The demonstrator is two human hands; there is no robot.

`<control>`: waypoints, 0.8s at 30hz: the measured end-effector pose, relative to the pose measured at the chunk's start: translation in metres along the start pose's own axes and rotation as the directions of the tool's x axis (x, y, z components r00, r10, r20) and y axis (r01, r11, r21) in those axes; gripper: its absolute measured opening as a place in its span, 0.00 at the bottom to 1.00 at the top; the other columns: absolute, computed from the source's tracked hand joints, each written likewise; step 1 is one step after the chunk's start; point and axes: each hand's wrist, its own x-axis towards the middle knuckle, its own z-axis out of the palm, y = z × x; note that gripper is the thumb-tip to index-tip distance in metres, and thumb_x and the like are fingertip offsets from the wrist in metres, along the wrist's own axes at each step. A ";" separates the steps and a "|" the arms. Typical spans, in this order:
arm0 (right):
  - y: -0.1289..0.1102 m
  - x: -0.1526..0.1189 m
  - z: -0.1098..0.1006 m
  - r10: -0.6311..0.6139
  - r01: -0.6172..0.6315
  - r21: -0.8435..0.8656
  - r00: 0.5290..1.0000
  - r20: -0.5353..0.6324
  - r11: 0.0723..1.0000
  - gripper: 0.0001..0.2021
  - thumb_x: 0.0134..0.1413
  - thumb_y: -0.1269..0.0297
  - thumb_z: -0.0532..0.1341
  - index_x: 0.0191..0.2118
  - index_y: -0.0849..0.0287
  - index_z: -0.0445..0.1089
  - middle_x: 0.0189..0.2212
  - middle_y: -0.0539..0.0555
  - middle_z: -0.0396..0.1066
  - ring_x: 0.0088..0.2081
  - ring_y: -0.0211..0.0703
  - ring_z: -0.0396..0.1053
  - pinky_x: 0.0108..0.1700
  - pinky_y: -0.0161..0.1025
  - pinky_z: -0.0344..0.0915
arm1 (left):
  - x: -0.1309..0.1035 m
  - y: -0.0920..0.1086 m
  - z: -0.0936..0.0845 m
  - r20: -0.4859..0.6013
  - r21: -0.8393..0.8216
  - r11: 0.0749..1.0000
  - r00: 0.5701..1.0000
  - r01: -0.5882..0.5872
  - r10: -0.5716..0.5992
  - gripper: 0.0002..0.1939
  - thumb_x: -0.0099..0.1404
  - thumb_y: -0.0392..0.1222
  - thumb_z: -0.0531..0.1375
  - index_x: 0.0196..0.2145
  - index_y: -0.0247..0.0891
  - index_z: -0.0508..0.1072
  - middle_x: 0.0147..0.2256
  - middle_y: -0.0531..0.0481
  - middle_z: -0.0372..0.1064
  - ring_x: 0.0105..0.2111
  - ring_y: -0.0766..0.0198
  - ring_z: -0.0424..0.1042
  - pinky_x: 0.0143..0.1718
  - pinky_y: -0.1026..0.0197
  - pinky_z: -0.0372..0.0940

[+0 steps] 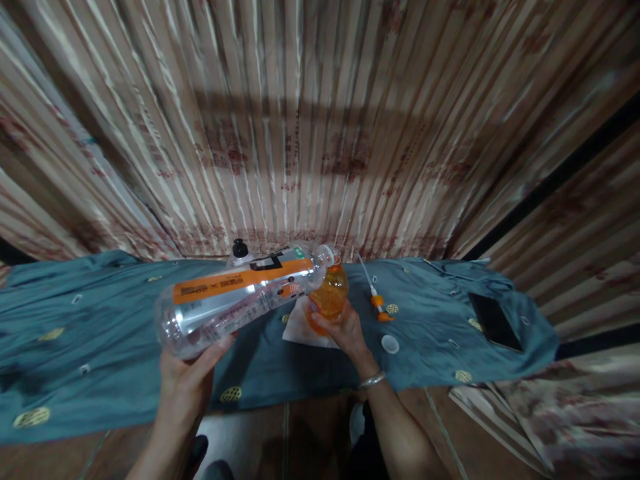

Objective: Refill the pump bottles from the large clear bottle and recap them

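At the lower centre, an orange bottle (334,290) is over a white cloth (299,328), the right hand (345,327) wrapped around its side. The clear bottle (243,290) slants in from the left, neck at the orange mouth; the left hand (187,370) grips near its base, fingers partly hidden. Pouring seems underway; the next move likely calls for steady, aligned mouths.

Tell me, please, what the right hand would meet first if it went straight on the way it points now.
Beyond the orange bottle it grips, the right hand would probably first meet the tilted clear plastic bottle, near its neck, though one view leaves the depth unclear.
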 end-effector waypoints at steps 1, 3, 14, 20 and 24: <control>0.000 0.000 0.000 0.001 -0.001 0.005 1.000 -0.003 1.000 0.32 0.44 0.51 0.78 0.55 0.54 0.76 0.51 0.60 0.85 0.53 0.60 0.83 0.56 0.53 0.79 | 0.000 0.000 0.000 -0.008 -0.006 1.000 1.000 -0.001 0.001 0.26 0.39 0.43 0.81 0.38 0.41 0.86 0.31 0.50 0.84 0.34 0.61 0.83 0.42 0.66 0.79; 0.000 0.000 0.001 -0.002 0.002 0.012 1.000 -0.011 1.000 0.31 0.43 0.51 0.78 0.54 0.54 0.76 0.51 0.60 0.85 0.52 0.60 0.83 0.56 0.53 0.80 | 0.001 0.000 0.001 -0.021 -0.018 1.000 1.000 0.001 -0.002 0.26 0.36 0.41 0.81 0.37 0.40 0.86 0.29 0.51 0.83 0.32 0.61 0.83 0.39 0.68 0.78; -0.001 0.000 0.002 -0.006 0.007 0.024 1.000 -0.013 1.000 0.32 0.44 0.49 0.77 0.55 0.55 0.76 0.51 0.61 0.85 0.53 0.61 0.84 0.57 0.56 0.80 | 0.001 0.000 0.003 0.009 -0.042 0.998 0.999 -0.039 0.039 0.21 0.38 0.38 0.80 0.34 0.42 0.86 0.29 0.51 0.83 0.31 0.62 0.83 0.41 0.68 0.78; 0.000 0.000 0.002 -0.038 0.038 0.015 0.999 -0.002 0.999 0.30 0.45 0.49 0.76 0.53 0.54 0.77 0.50 0.59 0.85 0.53 0.60 0.83 0.57 0.54 0.79 | 0.001 0.000 0.003 0.000 -0.037 0.999 1.000 -0.024 0.025 0.24 0.39 0.38 0.79 0.38 0.42 0.86 0.30 0.51 0.84 0.33 0.61 0.84 0.39 0.68 0.79; -0.001 0.000 0.002 -0.021 0.021 0.008 1.000 -0.005 1.000 0.30 0.45 0.50 0.77 0.54 0.55 0.76 0.50 0.59 0.86 0.52 0.58 0.84 0.55 0.52 0.80 | 0.000 0.001 0.001 -0.004 -0.021 0.999 1.000 -0.024 0.024 0.28 0.39 0.40 0.79 0.42 0.41 0.86 0.29 0.51 0.83 0.32 0.60 0.83 0.40 0.65 0.80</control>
